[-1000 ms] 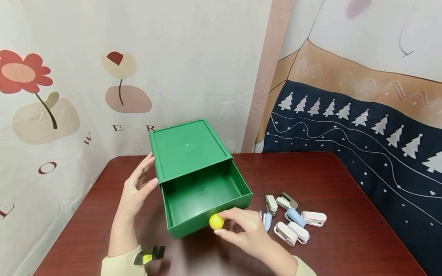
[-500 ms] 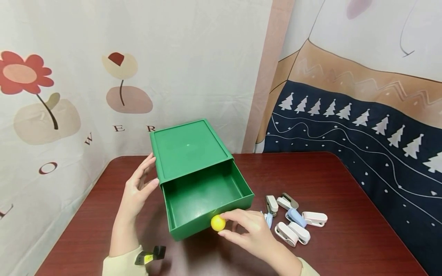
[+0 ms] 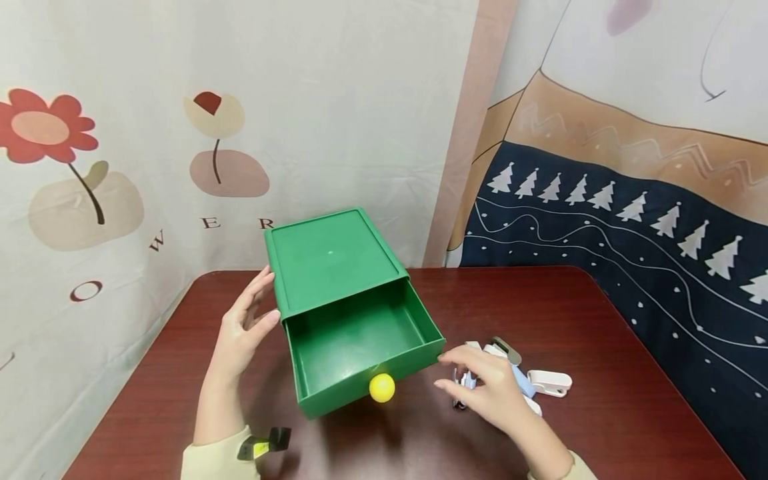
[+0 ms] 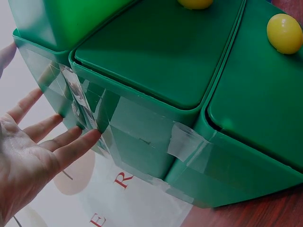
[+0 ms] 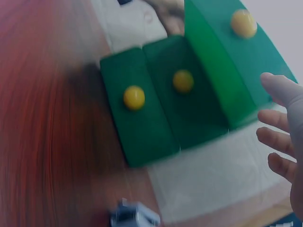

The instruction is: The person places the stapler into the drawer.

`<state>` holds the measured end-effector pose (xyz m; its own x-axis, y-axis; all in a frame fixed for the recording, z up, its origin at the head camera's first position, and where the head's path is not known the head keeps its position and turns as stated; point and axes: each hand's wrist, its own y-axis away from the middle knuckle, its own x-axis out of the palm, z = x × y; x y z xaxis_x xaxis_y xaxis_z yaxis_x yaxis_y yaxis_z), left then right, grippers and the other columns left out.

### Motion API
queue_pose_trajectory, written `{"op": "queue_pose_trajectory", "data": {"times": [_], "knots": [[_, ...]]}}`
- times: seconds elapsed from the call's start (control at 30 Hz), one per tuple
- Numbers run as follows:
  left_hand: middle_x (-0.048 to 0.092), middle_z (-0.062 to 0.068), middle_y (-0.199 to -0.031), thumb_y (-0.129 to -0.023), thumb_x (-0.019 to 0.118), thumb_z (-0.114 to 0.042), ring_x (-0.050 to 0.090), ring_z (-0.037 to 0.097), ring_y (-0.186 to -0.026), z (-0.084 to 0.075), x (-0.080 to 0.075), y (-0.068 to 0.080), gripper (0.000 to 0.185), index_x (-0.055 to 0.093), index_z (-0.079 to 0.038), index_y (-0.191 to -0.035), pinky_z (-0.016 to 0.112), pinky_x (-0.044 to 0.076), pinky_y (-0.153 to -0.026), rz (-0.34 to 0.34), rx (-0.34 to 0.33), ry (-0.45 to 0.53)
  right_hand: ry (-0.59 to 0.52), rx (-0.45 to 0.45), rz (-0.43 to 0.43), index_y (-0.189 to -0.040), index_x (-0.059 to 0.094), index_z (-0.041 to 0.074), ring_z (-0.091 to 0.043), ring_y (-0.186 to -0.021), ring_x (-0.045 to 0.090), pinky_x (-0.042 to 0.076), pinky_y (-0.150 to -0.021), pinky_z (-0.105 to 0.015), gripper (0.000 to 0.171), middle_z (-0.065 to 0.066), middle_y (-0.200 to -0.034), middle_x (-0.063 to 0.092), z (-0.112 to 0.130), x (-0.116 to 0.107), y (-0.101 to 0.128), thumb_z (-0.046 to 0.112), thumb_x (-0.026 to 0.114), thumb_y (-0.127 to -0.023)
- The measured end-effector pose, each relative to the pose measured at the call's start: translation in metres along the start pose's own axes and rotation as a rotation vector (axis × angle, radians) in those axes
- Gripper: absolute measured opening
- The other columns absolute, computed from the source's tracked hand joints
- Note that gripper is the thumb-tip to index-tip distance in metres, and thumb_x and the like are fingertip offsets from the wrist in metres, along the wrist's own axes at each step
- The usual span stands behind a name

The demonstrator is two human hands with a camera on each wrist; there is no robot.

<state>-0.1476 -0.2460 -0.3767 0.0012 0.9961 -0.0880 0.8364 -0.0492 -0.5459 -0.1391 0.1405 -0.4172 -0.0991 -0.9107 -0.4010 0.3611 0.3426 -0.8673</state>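
Note:
A green plastic box (image 3: 330, 260) stands on the dark red table (image 3: 600, 413), its drawer (image 3: 336, 399) pulled out and nothing inside it. A yellow round knob (image 3: 382, 387) sits on the drawer's front. My left hand (image 3: 246, 327) lies flat against the box's left side; in the left wrist view its fingertips (image 4: 90, 137) touch the taped green wall (image 4: 142, 137). My right hand (image 3: 480, 383) hovers with loose fingers over a pile of small staplers (image 3: 551, 382), right of the knob. The blurred right wrist view shows its fingers (image 5: 279, 137) spread and holding nothing.
Several small staplers, white, pale blue and grey (image 3: 507, 348), lie right of the drawer, some hidden by my right hand. Printed cloths hang behind the table. A black and yellow clip (image 3: 264, 443) sits at my left sleeve. The table's right edge is near a dark blue cloth (image 3: 660, 287).
My right hand has let go of the yellow knob and moved right, over the staplers. The drawer has come out slightly further. My left hand has stayed on the box's side.

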Motion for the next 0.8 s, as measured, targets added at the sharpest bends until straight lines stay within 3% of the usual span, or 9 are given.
{"op": "queue_pose_trajectory", "data": {"times": [0.2,0.43,0.63,0.8], "knots": [[0.029,0.013,-0.153,-0.089,0.052,0.012,0.040,0.016,-0.130,0.000,0.000,0.000,0.054,0.041,0.003,-0.142,0.021,0.044,-0.091,0.003,0.007,0.004,0.092,0.169,0.067,-0.106,0.070,0.012,-0.007,-0.063,0.053,0.042,-0.053,-0.015,0.031,0.002,-0.093,0.066,-0.016,-0.021,0.017,0.029,0.078,-0.082],[0.029,0.011,-0.153,-0.090,0.053,0.011,0.040,0.015,-0.130,-0.001,-0.001,0.001,0.054,0.041,0.002,-0.142,0.020,0.043,-0.091,0.002,0.004,0.005,0.186,0.385,0.209,-0.116,0.068,0.017,-0.007,-0.067,0.055,0.043,-0.053,-0.020,0.051,0.004,-0.103,0.065,-0.036,-0.039,0.030,0.017,0.086,-0.069],[0.029,0.011,-0.153,-0.090,0.052,0.012,0.039,0.016,-0.130,-0.001,-0.001,0.001,0.054,0.041,0.002,-0.142,0.020,0.043,-0.091,-0.006,-0.006,0.003,0.305,0.534,0.344,-0.122,0.066,0.020,-0.012,-0.088,0.059,0.049,-0.068,-0.032,0.058,0.006,-0.116,0.063,-0.053,-0.046,0.039,0.034,0.085,-0.070],[0.027,0.012,-0.154,-0.090,0.052,0.013,0.039,0.016,-0.131,-0.002,0.000,0.002,0.055,0.040,0.002,-0.143,0.021,0.043,-0.091,-0.004,-0.010,0.007,0.278,0.605,0.423,-0.125,0.064,0.013,-0.014,-0.104,0.051,0.047,-0.081,-0.044,0.062,0.003,-0.120,0.061,-0.062,-0.049,0.044,0.036,0.084,-0.071]]}}
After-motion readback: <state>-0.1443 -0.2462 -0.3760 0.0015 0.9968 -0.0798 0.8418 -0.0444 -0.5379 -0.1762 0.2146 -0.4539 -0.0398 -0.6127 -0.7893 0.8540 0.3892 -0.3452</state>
